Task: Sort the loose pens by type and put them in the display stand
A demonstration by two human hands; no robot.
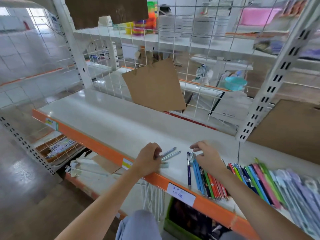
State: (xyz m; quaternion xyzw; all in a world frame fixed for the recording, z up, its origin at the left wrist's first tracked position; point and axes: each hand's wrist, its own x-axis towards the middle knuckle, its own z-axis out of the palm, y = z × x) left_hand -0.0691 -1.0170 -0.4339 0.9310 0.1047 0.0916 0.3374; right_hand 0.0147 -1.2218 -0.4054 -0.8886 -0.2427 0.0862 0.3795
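My left hand (150,159) grips a few clear blue pens (170,154) at their near ends, and their tips point away over the white shelf (110,122). My right hand (207,157) hovers with loosely curled fingers over the left end of a row of loose pens (213,186) in blue, green, orange and red. A dark blue pen (189,172) lies apart at the row's left. More coloured pens (259,181) and pale purple ones (297,191) lie to the right. No display stand shows.
The shelf has an orange front edge (97,144) with a white price label (181,194). A cardboard sheet (154,85) hangs on the wire grid behind. A slotted white upright (270,84) stands at right. Lower shelves hold a basket (57,148) and a green box (187,220).
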